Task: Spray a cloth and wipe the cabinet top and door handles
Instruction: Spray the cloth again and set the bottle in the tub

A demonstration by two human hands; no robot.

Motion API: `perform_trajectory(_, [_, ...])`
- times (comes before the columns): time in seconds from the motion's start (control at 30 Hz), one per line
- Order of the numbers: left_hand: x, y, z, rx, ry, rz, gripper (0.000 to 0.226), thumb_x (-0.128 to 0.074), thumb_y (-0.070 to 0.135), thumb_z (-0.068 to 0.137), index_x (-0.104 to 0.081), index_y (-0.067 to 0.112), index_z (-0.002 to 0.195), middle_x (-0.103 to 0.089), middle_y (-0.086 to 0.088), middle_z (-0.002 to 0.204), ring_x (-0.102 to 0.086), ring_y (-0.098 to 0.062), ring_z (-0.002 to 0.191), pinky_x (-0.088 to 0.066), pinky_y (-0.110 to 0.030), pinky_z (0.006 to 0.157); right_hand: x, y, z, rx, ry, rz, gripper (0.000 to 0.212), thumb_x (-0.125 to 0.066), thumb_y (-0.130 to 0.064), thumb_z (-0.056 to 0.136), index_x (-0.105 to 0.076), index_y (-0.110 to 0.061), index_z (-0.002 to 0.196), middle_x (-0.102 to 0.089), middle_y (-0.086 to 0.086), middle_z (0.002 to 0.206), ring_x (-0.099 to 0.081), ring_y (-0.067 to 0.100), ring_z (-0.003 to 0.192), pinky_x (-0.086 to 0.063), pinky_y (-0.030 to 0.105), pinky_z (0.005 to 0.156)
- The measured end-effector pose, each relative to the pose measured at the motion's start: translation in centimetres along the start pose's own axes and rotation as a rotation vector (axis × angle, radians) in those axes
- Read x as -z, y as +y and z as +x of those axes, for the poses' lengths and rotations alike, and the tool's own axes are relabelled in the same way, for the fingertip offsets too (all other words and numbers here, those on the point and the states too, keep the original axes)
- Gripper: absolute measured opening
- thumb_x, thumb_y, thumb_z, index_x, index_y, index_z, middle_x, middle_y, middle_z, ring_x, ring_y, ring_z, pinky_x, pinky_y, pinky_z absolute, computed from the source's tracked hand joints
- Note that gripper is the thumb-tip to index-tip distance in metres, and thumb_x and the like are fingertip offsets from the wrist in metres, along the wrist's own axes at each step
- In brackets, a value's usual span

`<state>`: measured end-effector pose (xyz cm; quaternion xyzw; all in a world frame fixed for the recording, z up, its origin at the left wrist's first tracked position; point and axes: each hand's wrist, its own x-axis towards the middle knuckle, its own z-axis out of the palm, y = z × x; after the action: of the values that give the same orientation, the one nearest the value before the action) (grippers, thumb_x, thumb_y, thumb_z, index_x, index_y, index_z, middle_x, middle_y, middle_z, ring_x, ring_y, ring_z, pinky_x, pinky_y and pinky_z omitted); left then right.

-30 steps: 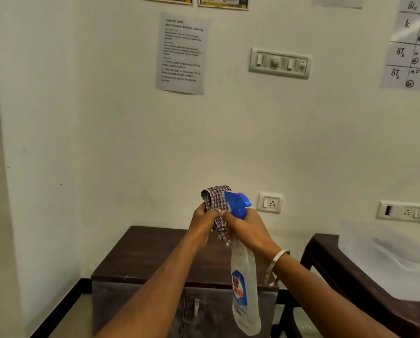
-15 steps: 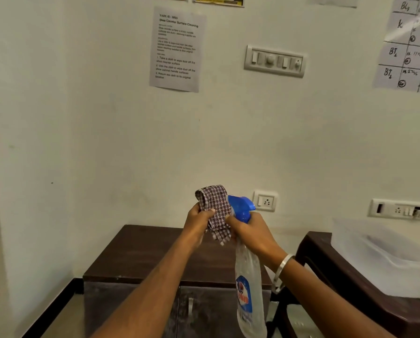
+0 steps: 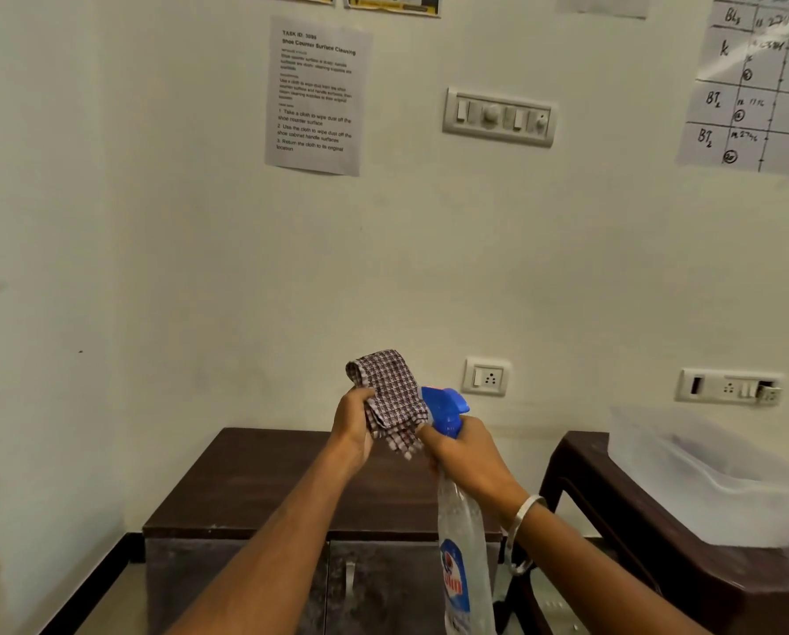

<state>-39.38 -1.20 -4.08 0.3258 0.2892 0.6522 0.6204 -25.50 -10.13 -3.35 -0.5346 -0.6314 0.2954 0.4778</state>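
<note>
Our left hand (image 3: 353,421) grips the cloth (image 3: 390,401); our right hand (image 3: 468,456) grips the bottle (image 3: 463,543), nozzle at the cloth. Spraying underway; the cabinet (image 3: 264,478) below awaits wiping.

cloth (image 3: 390,396) lifted higher, clear of nozzle (image 3: 445,405)

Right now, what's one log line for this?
step: spraying | left hand: checkered cloth | right hand: spray bottle | cabinet top: unwiped

Dim warm light, soft focus, wide-angle bowing
</note>
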Motion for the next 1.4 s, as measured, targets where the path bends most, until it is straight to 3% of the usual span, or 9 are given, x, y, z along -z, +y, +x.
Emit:
perform_trajectory(0.17, [0.2, -0.4, 0.2, 0.000, 0.007, 0.008, 0.025, -0.039, 0.008, 0.092, -0.063, 0.007, 0.097, -0.071, -0.013, 0.091, -0.066, -0.027, 0.086, -0.054, -0.038, 0.071, 0.5, 0.4, 0.0, -0.007, 0.006, -0.075, 0.019, -0.060, -0.026, 0.090, -0.056, -0.014, 0.076, -0.054, 0.002, 0.062, -0.051, 0.012, 0.057, -0.044, 0.022, 0.055])
perform_trajectory(0.3, [0.0, -0.5, 0.3, 0.004, 0.007, 0.024, 0.025, -0.039, 0.010, 0.092, -0.063, 0.007, 0.100, -0.070, -0.014, 0.094, -0.066, -0.028, 0.089, -0.054, -0.040, 0.078, 0.2, 0.8, -0.4, -0.008, 0.000, -0.054, 0.018, -0.060, -0.026, 0.090, -0.058, -0.010, 0.082, -0.055, 0.006, 0.066, -0.052, 0.015, 0.061, -0.046, 0.025, 0.059])
perform_trajectory(0.4, [0.0, -0.6, 0.4, -0.001, 0.012, 0.026, 0.025, -0.039, 0.010, 0.093, -0.064, 0.008, 0.099, -0.071, -0.012, 0.091, -0.067, -0.027, 0.086, -0.054, -0.038, 0.073, -0.3, 1.1, -0.8, -0.029, -0.033, -0.012, 0.022, -0.061, -0.026, 0.089, -0.060, -0.004, 0.090, -0.057, 0.009, 0.069, -0.055, 0.019, 0.064, -0.049, 0.030, 0.063])
perform_trajectory(0.53, [0.0, -0.7, 0.3, -0.005, 0.009, 0.035, 0.025, -0.040, 0.010, 0.093, -0.065, 0.010, 0.096, -0.073, -0.009, 0.087, -0.068, -0.024, 0.083, -0.053, -0.035, 0.067, -0.9, 1.4, -1.2, -0.040, -0.056, -0.039, 0.019, -0.060, -0.027, 0.090, -0.059, -0.008, 0.086, -0.057, 0.008, 0.069, -0.055, 0.017, 0.063, -0.049, 0.027, 0.063])
perform_trajectory(0.7, [0.1, -0.5, 0.2, -0.009, -0.002, 0.047, 0.025, -0.039, 0.010, 0.093, -0.063, 0.008, 0.101, -0.071, -0.012, 0.096, -0.066, -0.026, 0.089, -0.054, -0.038, 0.073, -0.6, 2.2, -1.5, -0.024, -0.001, -0.020, 0.020, -0.061, -0.027, 0.091, -0.059, -0.007, 0.088, -0.058, 0.009, 0.069, -0.056, 0.017, 0.062, -0.049, 0.026, 0.061])
perform_trajectory(0.93, [0.0, -0.5, 0.2, -0.033, -0.007, 0.039, 0.027, -0.039, 0.010, 0.095, -0.058, 0.006, 0.114, -0.067, -0.014, 0.107, -0.064, -0.027, 0.097, -0.052, -0.039, 0.085, 0.1, 4.3, -2.3, -0.065, -0.050, -0.085, 0.020, -0.060, -0.026, 0.091, -0.058, -0.011, 0.078, -0.057, 0.006, 0.063, -0.056, 0.014, 0.057, -0.050, 0.023, 0.058])
perform_trajectory(1.1, [-1.0, -0.8, -0.1, -0.032, -0.028, 0.030, 0.025, -0.038, 0.008, 0.095, -0.059, 0.008, 0.109, -0.068, -0.011, 0.102, -0.064, -0.024, 0.094, -0.053, -0.035, 0.076, 1.1, 5.1, -2.3, -0.074, 0.008, -0.069, 0.018, -0.062, -0.026, 0.091, -0.058, -0.011, 0.081, -0.057, 0.004, 0.063, -0.054, 0.010, 0.054, -0.048, 0.015, 0.051])
perform_trajectory(1.4, [-5.3, -3.9, -0.1, -0.058, -0.061, 0.207, 0.025, -0.042, 0.006, 0.095, -0.061, 0.013, 0.109, -0.068, -0.005, 0.100, -0.066, -0.022, 0.096, -0.055, -0.035, 0.082, 6.7, 2.5, 0.1, 0.002, 0.162, -0.047, 0.028, -0.063, -0.036, 0.089, -0.060, -0.009, 0.082, -0.060, 0.005, 0.063, -0.058, 0.013, 0.055, -0.052, 0.026, 0.058])
